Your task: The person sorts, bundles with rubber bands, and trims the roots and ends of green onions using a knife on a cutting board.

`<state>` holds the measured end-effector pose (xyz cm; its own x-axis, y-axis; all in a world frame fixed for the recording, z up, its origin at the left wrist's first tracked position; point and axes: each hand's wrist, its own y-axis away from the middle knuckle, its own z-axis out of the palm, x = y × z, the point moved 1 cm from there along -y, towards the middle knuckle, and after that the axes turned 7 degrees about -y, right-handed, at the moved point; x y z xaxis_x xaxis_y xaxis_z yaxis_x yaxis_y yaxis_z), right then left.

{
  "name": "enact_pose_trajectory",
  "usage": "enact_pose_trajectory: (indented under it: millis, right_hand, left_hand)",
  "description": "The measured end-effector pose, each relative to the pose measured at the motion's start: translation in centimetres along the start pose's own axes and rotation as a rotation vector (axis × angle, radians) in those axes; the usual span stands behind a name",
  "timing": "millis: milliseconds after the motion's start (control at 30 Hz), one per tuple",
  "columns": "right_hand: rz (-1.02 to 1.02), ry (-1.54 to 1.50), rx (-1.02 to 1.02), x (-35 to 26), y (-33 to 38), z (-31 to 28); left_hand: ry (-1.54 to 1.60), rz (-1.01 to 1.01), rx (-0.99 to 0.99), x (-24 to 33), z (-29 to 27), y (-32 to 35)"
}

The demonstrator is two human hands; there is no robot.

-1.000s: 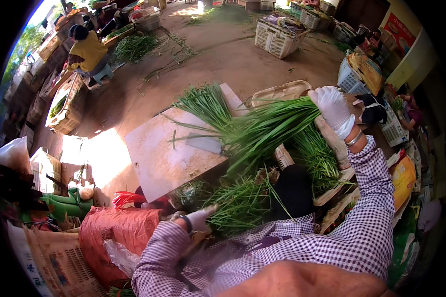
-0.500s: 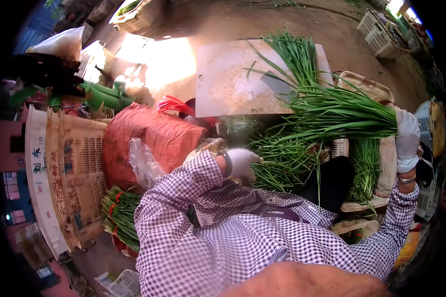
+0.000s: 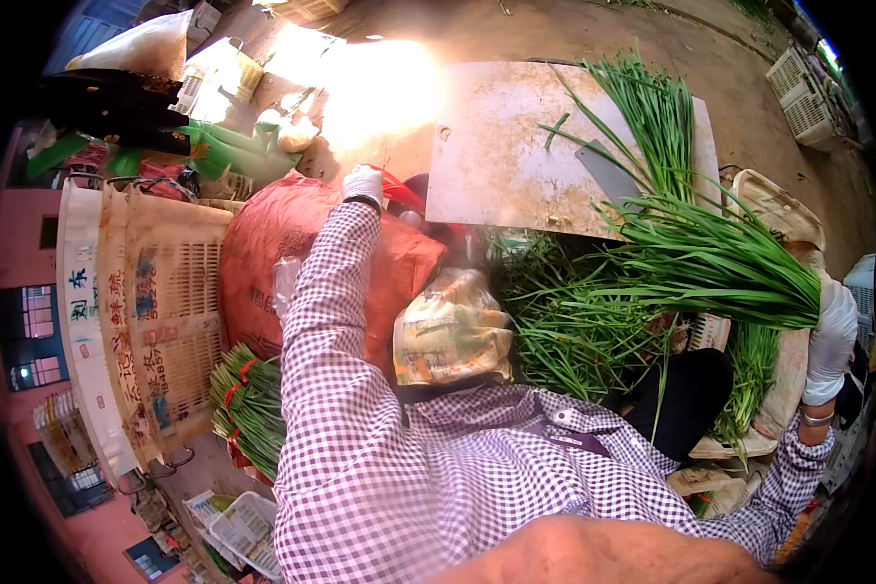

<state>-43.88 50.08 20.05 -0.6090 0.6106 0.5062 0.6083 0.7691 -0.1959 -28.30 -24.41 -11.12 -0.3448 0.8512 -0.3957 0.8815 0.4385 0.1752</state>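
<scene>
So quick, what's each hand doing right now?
Left hand: gloved, reaching onto the red sack; whether it grips anything cannot be told.
Right hand: gloved, closed around a bunch of long green chives.

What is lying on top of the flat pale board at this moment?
On the board lie a cleaver blade, a bunch of long green chives and a few loose stalks. The chives in the right hand cover its right corner, so that part is unseen.

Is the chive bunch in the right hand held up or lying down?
Held up: the right hand grips the chive bunch at its base, leaves fanning leftward above the loose greens.
</scene>
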Motion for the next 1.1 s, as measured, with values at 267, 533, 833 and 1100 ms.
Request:
enact_pose_trajectory:
  millis: [267, 533, 833, 1100]
  right_hand:
    - [-0.068, -0.064, 0.054, -1.2, -0.6, 1.7]
    - [0.054, -0.03, -0.03, -3.8, -0.5, -3.1]
    - [-0.029, -0.002, 0.117, -3.0, 1.0, -0.2]
    - [-0.087, 0.028, 0.064, -2.8, 3.3, -3.0]
  left_hand:
    - [0.091, -0.564, -0.281, -5.7, 16.2, -3.2]
    - [-0.259, 0.22, -0.084, 3.8, -3.3, -1.1]
    - [0.084, -0.129, 0.051, -2.1, 2.8, -0.7]
    - [0.738, -0.24, 0.191, -7.4, -9.1, 4.2]
